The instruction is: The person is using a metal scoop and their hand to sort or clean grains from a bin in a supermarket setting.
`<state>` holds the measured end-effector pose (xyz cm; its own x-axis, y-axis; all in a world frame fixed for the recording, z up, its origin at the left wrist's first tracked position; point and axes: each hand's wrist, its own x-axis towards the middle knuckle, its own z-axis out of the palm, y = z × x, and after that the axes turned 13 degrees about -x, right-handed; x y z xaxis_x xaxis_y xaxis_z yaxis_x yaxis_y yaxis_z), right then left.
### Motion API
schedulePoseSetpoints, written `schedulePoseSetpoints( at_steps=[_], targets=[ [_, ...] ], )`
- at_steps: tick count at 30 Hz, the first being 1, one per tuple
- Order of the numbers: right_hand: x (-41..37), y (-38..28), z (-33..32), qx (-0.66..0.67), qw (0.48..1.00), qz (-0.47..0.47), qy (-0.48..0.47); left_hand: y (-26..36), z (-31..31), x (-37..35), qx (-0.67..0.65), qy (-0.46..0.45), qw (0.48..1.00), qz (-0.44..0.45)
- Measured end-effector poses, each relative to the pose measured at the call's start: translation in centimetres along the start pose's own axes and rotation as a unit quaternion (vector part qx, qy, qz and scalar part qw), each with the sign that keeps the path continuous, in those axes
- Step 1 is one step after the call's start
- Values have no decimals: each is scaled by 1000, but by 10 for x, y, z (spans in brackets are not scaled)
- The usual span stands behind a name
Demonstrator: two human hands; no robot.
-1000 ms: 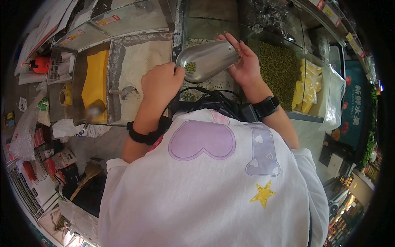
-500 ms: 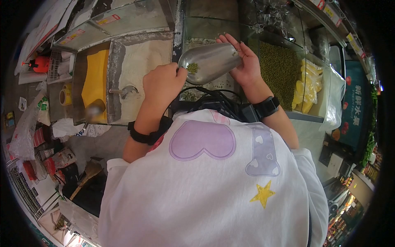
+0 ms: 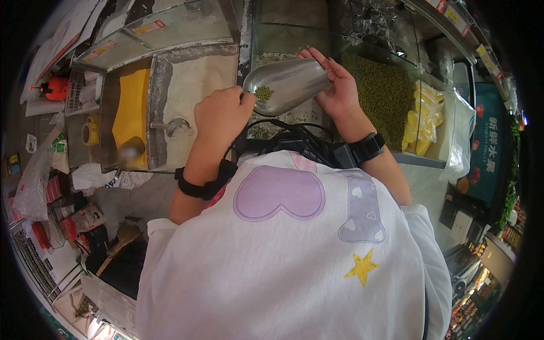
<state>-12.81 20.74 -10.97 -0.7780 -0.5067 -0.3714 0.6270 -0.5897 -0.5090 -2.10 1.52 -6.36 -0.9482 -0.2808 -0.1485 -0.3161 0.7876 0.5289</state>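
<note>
Obs., head view. Your right grip (image 3: 338, 90) is grasping the metal scoop (image 3: 289, 84): the fingers are spread behind its narrow end and the palm sits under it. The scoop is held in the air above the glass-fronted bins, its wide mouth pointing to your left.

Your left grip (image 3: 220, 116) is clenched, knuckles toward the camera. It touches the rim of the scoop's wide end. The fingertips are hidden behind the knuckles, so you cannot tell from here whether they pinch anything.

A small heap of green beans (image 3: 262, 93) lies inside the scoop, just beside the left grip and well apart from the right palm.

Under the right grip is a bin of green beans (image 3: 385, 93), partly behind glass glare. Under the left grip is a bin of pale powder (image 3: 198, 79) with a second scoop (image 3: 173, 126) lying in it, its handle hard to make out.

A black wristband (image 3: 367, 146) shows on the right wrist. Your shirt cuts off everything below the forearms.
</note>
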Motion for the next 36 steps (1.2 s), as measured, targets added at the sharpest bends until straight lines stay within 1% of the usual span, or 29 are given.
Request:
schedulePoseSetpoints(
  at_steps=[4, 11, 16, 18, 19, 21, 22, 24, 28, 29, 30, 31, 33, 34, 36],
  targets=[
    [0, -1, 2, -9, 1000, -5, 6, -2, 1, 0, -9, 5, 1000, 5],
    [-1, 0, 0, -2, 1000, -17, -9, -2, 2, 0, -27, -4, 1000, 0],
    [1, 1, -3, 7, 1000, -17, -18, -2, 2, 1, -38, -11, 999, -15],
    [1, 1, -4, 4, 999, -27, 20, -4, 4, 0, -38, -6, 999, -18],
    [2, 1, -5, 5, 999, -27, 20, -5, 4, 0, -38, -2, 999, -20],
    [6, 1, -13, 23, 994, -41, 94, -6, 3, -1, -40, 2, 999, -21],
    [9, 0, -18, 24, 994, -41, 94, -7, 2, -1, -42, 7, 999, -23],
    [14, -2, -29, 43, 983, -60, 166, -10, 0, -2, -55, 9, 998, -20],
    [16, -7, -34, 67, 982, -46, 171, -20, 0, -4, -69, 15, 997, -4],
    [15, -6, -30, 63, 979, -22, 190, -20, -1, -5, -69, 14, 997, -3],
    [15, -6, -28, 59, 976, 2, 209, -18, -4, -6, -62, -11, 998, -23],
    [15, -5, -30, 59, 976, 2, 209, -17, -5, -6, -55, -35, 997, -44],
    [17, -3, -33, 72, 979, 33, 189, -20, -1, -7, -52, -22, 998, -29],
    [17, -3, -31, 71, 979, 34, 189, -22, 1, -7, -49, -9, 999, -15],
    [13, -4, -24, 60, 982, 2, 180, -24, 3, -7, -51, -7, 999, -10]
  ],
)
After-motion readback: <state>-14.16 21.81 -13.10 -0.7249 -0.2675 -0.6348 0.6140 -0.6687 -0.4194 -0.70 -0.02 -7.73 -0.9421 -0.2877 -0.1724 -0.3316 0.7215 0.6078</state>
